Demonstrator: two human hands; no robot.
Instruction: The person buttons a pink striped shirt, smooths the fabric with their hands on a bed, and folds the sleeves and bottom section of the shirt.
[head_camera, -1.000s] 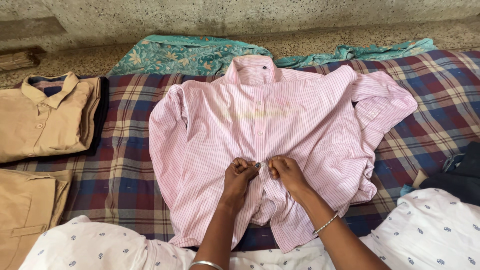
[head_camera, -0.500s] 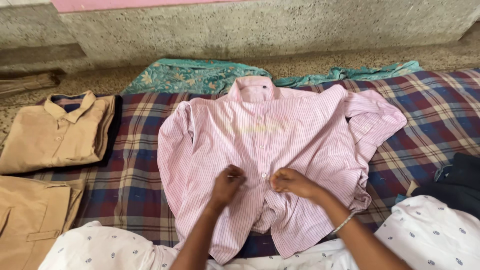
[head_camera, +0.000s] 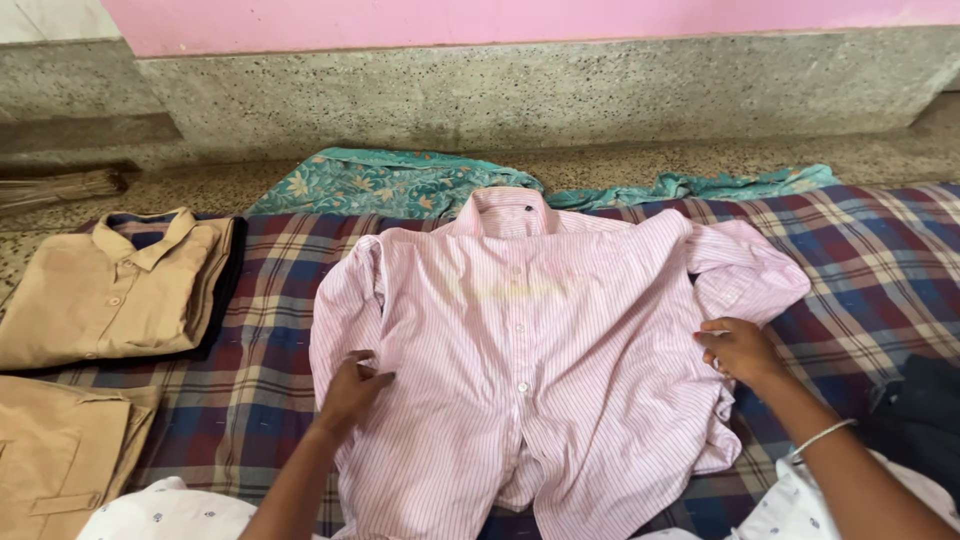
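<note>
Lying front-up on plaid blanket (head_camera: 850, 250), pink striped shirt (head_camera: 530, 350) runs collar-far to hem-near. L hand (head_camera: 352, 388) pinches its left side edge; R hand (head_camera: 738, 350) grips fabric by right sleeve. Both equally close, opp. sides.

both arms stretched forward and spread apart, left hand (head_camera: 352, 388) palm down with fingers loosely curled, right hand (head_camera: 738, 350) knuckles up, fingers bent
</note>
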